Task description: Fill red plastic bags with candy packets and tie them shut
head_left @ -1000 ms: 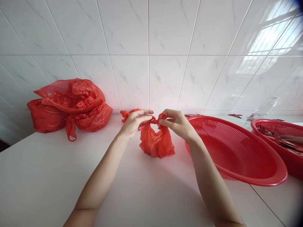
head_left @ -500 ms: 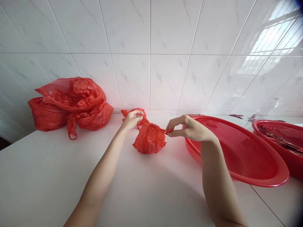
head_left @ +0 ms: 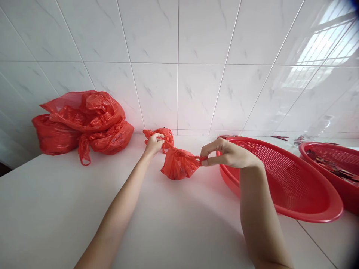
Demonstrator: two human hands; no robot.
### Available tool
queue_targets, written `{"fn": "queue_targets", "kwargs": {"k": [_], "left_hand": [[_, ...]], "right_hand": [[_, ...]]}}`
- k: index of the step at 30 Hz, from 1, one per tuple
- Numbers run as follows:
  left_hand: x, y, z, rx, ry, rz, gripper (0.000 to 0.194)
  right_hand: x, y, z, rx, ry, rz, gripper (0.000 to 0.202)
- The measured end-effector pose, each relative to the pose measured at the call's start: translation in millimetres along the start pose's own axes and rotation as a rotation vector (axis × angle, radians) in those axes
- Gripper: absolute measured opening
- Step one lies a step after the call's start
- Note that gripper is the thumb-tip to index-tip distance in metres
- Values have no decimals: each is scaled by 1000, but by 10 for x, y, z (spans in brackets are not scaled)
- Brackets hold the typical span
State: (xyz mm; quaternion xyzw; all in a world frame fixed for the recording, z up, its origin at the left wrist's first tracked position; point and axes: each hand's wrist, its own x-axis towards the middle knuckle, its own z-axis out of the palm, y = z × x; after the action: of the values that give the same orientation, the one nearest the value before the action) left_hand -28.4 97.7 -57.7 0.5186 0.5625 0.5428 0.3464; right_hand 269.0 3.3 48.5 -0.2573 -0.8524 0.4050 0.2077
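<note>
A small, filled red plastic bag point(head_left: 178, 165) sits on the white countertop point(head_left: 157, 224) between my hands, its top gathered and stretched sideways. My left hand point(head_left: 154, 144) pinches one end of the bag's top. On the other side, my right hand point(head_left: 221, 152) pinches the opposite twisted handle between thumb and fingers. Behind my left hand lies another crumpled red plastic bag point(head_left: 167, 133) near the wall, partly hidden by the fingers. What the small bag contains cannot be made out.
Larger red plastic bags point(head_left: 84, 123) are heaped at the left against the tiled wall point(head_left: 202, 97). A big red perforated basket point(head_left: 303, 186) stands at the right, close to my right forearm. Beyond it, a second red basket point(head_left: 344, 151) holds dark pieces.
Both hands have drawn slightly apart, the left to the left and the right to the right. The small bag's top is pulled tauter and its body has shifted a little right.
</note>
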Motion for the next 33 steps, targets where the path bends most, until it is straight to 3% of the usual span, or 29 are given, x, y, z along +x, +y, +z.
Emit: {"fn": "queue_targets", "kwargs": {"k": [3,5,10,13,16,21,26,30,33], "left_hand": [[-61,189,-23,-68,15,31,16],[-168,385,-36,-134,-37,87,14],[-633,877,33,-213,-367,339,20],[-870,1023,133,-173,-505,406,23],[-971,1056,208,-189,-497,422,26],[-1001,1058,255,-188,-492,401,32],[-1003,1081,267,-220,-385,405,21],[-967,1102,224,-316,-277,428,16],[-928,1106,182,-403,-254,423,11]], "right_hand": [[23,-23,47,182,196,3,18],[67,-37,103,285,300,-21,21],[283,-56,305,415,417,-77,27],[396,-56,410,419,547,-108,31],[443,-41,458,454,612,-119,36],[443,3,453,501,621,-161,38],[393,14,396,428,616,-167,35],[403,92,360,425,352,-108,43],[484,183,399,463,141,-92,34]]}}
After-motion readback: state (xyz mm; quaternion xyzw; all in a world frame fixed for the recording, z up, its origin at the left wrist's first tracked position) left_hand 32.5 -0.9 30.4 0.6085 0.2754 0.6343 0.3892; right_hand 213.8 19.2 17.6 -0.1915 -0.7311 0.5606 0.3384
